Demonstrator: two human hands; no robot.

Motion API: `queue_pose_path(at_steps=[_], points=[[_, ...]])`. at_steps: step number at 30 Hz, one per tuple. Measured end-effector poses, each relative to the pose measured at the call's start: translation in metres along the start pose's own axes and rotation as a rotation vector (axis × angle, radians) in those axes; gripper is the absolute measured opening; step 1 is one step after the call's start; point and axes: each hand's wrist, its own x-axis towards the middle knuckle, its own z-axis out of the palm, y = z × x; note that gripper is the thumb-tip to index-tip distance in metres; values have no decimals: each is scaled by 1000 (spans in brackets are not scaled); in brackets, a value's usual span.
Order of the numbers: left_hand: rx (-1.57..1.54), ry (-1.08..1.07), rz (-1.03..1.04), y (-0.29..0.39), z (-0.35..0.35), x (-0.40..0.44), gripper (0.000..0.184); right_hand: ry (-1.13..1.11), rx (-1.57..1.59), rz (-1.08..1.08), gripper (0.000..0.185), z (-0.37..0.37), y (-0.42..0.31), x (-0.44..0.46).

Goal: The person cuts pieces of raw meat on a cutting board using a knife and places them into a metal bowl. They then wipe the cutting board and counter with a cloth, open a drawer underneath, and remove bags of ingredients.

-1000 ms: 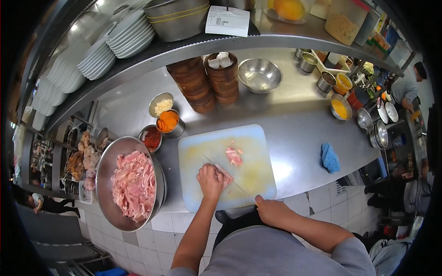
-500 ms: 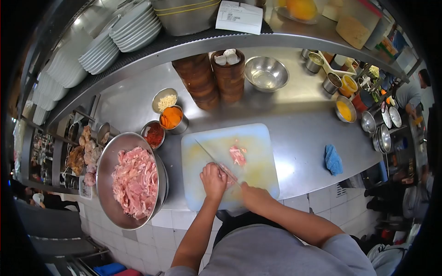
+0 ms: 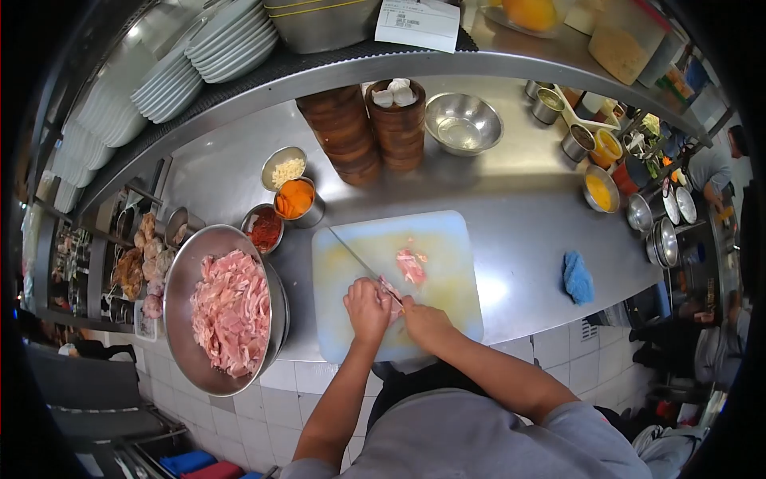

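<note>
My right hand [image 3: 426,326] is wrapped round the handle of a knife [image 3: 355,254], whose long blade points up and left across the cutting board [image 3: 335,315]. Curled fingers of my left hand [image 3: 368,306] press a strip of raw meat [image 3: 386,284] onto the board, right beside the blade. The hand partly hides this meat. Farther up the board lies another small piece of raw meat [image 3: 410,267], apart from both hands. To the left, a big steel bowl [image 3: 177,319] holds a heap of sliced raw meat [image 3: 231,315].
Behind the bowl stand small containers of red paste [image 3: 265,229], orange slices [image 3: 294,198] and chopped garlic [image 3: 288,171]. Wooden steamer baskets [image 3: 396,132] and a steel bowl [image 3: 464,124] are farther back. A blue cloth [image 3: 577,278] lies right. An overhead shelf [image 3: 335,70] carries plates.
My right hand has pushed forward and left, bringing the knife farther across the board and closer to my left hand. The left hand stays on the meat. The view has shifted slightly.
</note>
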Motion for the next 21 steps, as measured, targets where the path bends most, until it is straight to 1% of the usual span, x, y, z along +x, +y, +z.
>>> queue_pose_path(at_steps=[1, 3, 6, 8, 9, 11, 13, 15, 17, 18, 19, 21], points=[[-2, 1, 0, 2, 0, 0, 19, -15, 31, 42, 24, -3, 0, -7], [8, 5, -21, 5, -2, 0, 19, -119, -34, 114, 22, -7, 11, -37], [33, 19, -33, 5, 0, 1, 18, -165, -29, 98, 22, -16, 31, -87], [21, 20, -32, 4, 0, 0, 18, -276, -51, 209, 23, -21, 30, -100], [8, 21, -26, 5, 1, -1, 17, -278, -51, 211, 23, -13, 35, -93], [4, 17, -25, 4, 1, 0, 17, -81, 38, 52, 24, 14, 43, -59], [1, 19, -22, 3, 1, 0, 17, -54, -10, 57, 24, 11, 20, -11], [-8, 30, -14, 3, 0, 2, 17, -18, -15, 34, 25, 8, 9, 13], [-2, 22, -21, 1, -2, 2, 17, 19, -9, 14, 26, 8, 5, 13], [-7, 17, -45, 2, 0, 1, 17, -3, 18, 45, 26, 2, 8, 5], [-9, 22, -46, 2, 2, 1, 17, -29, 43, 76, 27, -2, 15, -3], [10, 68, -27, 0, 3, -2, 17, -60, 46, 62, 29, 3, 42, -27]])
